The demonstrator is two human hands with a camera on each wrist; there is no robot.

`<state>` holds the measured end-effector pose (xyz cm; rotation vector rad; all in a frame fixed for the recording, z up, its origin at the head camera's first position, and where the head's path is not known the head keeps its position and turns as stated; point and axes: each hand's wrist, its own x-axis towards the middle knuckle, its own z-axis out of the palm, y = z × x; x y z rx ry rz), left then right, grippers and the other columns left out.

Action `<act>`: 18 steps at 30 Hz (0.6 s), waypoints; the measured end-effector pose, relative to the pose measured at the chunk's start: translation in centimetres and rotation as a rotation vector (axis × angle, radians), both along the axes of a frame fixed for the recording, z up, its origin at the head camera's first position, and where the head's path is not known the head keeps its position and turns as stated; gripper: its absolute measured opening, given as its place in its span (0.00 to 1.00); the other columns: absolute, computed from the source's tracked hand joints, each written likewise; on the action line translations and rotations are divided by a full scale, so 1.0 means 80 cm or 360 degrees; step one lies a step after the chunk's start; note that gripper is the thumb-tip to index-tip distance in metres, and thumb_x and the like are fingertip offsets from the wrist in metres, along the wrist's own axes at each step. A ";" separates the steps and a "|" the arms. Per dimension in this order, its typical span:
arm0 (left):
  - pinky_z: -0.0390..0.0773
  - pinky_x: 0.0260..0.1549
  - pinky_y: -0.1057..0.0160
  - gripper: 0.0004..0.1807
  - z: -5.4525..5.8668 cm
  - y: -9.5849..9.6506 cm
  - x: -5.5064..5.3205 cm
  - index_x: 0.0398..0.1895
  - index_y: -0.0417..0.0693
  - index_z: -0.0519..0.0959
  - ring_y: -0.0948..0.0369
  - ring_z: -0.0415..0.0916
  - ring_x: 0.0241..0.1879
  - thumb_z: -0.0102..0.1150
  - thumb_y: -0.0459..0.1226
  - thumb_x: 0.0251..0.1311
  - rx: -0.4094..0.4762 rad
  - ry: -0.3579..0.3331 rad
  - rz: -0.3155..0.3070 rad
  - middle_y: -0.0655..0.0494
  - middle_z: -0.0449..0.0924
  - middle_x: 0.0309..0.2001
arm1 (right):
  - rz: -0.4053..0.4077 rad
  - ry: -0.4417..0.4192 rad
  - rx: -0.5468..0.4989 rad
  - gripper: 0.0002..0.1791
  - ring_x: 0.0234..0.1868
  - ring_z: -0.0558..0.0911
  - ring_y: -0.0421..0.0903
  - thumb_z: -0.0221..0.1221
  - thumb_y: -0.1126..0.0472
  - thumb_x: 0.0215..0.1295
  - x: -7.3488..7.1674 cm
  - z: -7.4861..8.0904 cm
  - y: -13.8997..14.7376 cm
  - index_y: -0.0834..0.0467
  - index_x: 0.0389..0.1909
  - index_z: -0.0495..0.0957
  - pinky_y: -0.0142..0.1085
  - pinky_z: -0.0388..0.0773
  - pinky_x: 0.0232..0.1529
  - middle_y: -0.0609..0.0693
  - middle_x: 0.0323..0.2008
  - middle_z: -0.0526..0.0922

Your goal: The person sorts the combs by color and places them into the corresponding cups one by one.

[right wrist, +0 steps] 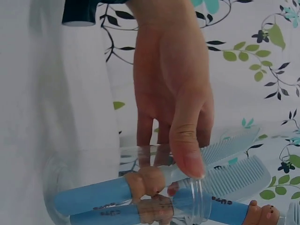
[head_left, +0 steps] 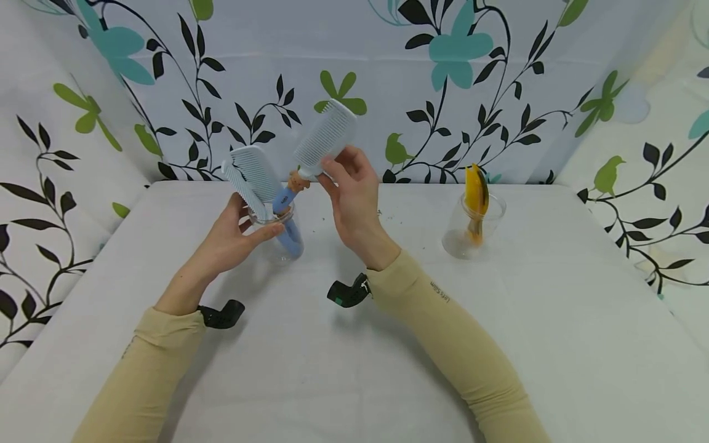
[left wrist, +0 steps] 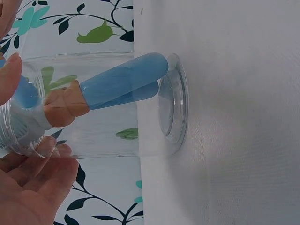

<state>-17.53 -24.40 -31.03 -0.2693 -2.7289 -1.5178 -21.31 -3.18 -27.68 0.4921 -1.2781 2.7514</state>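
Note:
In the head view my left hand (head_left: 232,237) holds a clear jar (head_left: 271,251) by its rim, thumb in front and fingers behind. Two pale blue combs (head_left: 257,172) stand in it, heads above the rim. Through the glass in the left wrist view show their blue handles (left wrist: 124,79) and a brown figure at the neck. My right hand (head_left: 357,197) pinches a third comb (head_left: 329,132) by its toothed head, tilted over the jar. This comb's blue handle (right wrist: 227,211) points down into the jar mouth in the right wrist view, which also shows the left thumb (right wrist: 190,159) at the rim.
Another clear jar (head_left: 456,243), holding a yellow and dark item (head_left: 476,191), stands to the right on the white table (head_left: 310,369). Small dark specks lie behind the right hand. A leaf-patterned curtain (head_left: 354,37) borders the table's back and sides.

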 end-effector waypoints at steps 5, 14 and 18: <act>0.55 0.74 0.41 0.50 0.000 0.002 0.000 0.78 0.42 0.42 0.42 0.52 0.75 0.65 0.44 0.64 -0.0036 0.0015 0.0009 0.40 0.52 0.75 | -0.0053 0.0150 0.0218 0.15 0.52 0.80 0.43 0.53 0.73 0.71 0.002 -0.006 -0.006 0.67 0.57 0.71 0.40 0.79 0.61 0.54 0.51 0.78; 0.54 0.74 0.40 0.51 0.000 0.002 0.001 0.78 0.43 0.42 0.42 0.52 0.75 0.65 0.45 0.64 -0.0029 -0.0001 0.0017 0.40 0.51 0.76 | -0.0211 0.0495 0.0683 0.18 0.55 0.82 0.53 0.54 0.69 0.73 -0.002 -0.007 -0.010 0.68 0.61 0.72 0.38 0.81 0.57 0.64 0.56 0.79; 0.54 0.74 0.40 0.50 0.000 0.002 0.002 0.77 0.42 0.42 0.42 0.51 0.76 0.65 0.45 0.64 -0.0024 0.0002 0.0016 0.40 0.51 0.76 | -0.0216 0.0566 0.0814 0.18 0.54 0.83 0.51 0.54 0.67 0.73 0.000 -0.003 -0.013 0.66 0.61 0.74 0.36 0.81 0.56 0.62 0.55 0.81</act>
